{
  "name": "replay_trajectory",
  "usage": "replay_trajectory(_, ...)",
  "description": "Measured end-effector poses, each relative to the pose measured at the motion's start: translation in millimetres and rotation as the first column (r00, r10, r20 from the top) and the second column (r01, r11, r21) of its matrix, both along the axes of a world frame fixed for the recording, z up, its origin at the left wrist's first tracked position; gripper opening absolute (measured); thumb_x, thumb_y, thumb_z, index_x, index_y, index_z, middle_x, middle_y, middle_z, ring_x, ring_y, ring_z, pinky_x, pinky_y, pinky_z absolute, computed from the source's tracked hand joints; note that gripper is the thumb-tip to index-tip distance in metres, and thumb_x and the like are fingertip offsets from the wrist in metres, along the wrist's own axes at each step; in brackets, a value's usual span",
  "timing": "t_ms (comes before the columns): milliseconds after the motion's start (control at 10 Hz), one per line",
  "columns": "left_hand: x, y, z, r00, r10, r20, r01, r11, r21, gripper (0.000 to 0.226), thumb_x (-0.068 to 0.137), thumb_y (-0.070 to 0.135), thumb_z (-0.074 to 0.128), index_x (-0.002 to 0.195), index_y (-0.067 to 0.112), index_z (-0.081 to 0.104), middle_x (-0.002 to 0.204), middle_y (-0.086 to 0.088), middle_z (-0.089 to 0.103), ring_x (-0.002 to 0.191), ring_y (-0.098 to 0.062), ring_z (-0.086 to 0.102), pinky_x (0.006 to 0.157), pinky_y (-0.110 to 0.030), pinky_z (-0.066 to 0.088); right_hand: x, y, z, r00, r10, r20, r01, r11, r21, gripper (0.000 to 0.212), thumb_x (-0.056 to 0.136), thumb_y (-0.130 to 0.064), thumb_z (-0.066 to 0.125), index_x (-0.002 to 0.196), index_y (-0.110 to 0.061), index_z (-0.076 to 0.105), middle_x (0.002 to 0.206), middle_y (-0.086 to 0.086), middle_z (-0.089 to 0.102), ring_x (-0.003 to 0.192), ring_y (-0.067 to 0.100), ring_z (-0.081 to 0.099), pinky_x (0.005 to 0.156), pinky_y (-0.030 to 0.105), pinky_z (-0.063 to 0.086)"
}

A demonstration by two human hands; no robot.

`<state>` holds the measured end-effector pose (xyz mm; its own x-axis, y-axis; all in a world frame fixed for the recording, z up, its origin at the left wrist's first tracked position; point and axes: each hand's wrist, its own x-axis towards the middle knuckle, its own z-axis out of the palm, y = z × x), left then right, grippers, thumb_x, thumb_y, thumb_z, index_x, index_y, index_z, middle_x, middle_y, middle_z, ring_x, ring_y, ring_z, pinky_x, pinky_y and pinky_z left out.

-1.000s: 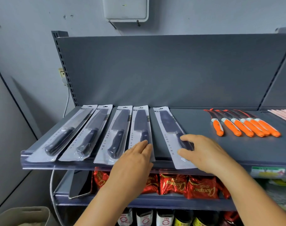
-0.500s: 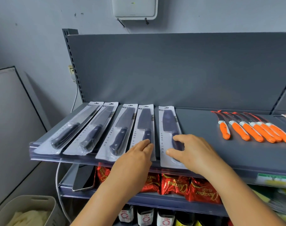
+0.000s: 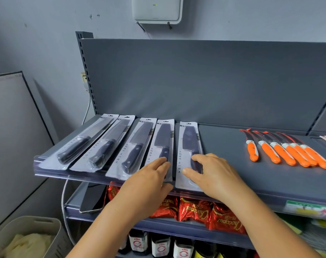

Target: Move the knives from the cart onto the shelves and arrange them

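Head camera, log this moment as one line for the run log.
left hand: flat on fourth packaged knife | right hand: fingers on fifth packaged knife | both on top shelf | orange-handled knives: untouched

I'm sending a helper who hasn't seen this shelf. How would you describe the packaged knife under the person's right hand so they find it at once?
Start at the grey top shelf, where five black-handled knives in clear packs lie in a row at the left. Take the rightmost pack, nearest the orange-handled knives. A wider gap separates it from its neighbours, and the right hand rests on its handle.
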<state>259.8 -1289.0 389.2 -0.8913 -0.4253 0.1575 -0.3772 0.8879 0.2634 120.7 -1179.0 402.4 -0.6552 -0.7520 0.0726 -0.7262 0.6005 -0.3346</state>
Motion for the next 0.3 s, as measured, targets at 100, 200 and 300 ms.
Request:
replay_trajectory(100, 1.2, -3.8, -2.4, 1.0, -0.007, 0.029, 0.007, 1.0, 0.0, 0.063, 0.098, 0.042, 0.04, 0.151, 0.025, 0.011, 0.158, 0.014, 0.002, 0.138, -0.01, 0.031, 0.105, -0.023, 0.033, 1.8, -0.4, -1.3, 1.0, -0.001, -0.009, 0.001, 1.0, 0.019, 0.048, 0.09, -0.06, 0.044, 0.122, -0.026, 0.052, 0.119, -0.001, 0.052, 0.115, 0.024, 0.045, 0.087, 0.035, 0.042)
replay_trajectory(200, 1.8, -4.8, 0.6, 0.999, -0.011, 0.05, 0.01, 1.0, 0.007, 0.065, 0.097, 0.044, 0.041, 0.151, 0.024, 0.01, 0.158, 0.013, 0.004, 0.135, -0.012, 0.037, 0.102, -0.026, 0.038, 5.0, 1.5, 1.2, 1.0, -0.001, 0.02, 0.0, 0.998, 0.059, 0.055, 0.091, -0.059, 0.042, 0.136, -0.028, 0.042, 0.135, -0.002, 0.046, 0.124, 0.023, 0.038, 0.095, 0.035, 0.039)
replay_trajectory(300, 9.0, -8.7, 12.5, 0.999, -0.025, -0.03, 0.025, 0.999, 0.024, 0.065, 0.096, 0.046, 0.042, 0.151, 0.028, 0.011, 0.156, 0.015, 0.013, 0.132, -0.011, 0.04, 0.102, -0.028, 0.04, 2.6, 7.1, 9.7, 0.999, -0.017, 0.043, 0.019, 0.999, -0.05, 0.058, 0.091, -0.057, 0.045, 0.141, -0.03, 0.037, 0.146, -0.006, 0.039, 0.132, 0.021, 0.034, 0.103, 0.035, 0.034)
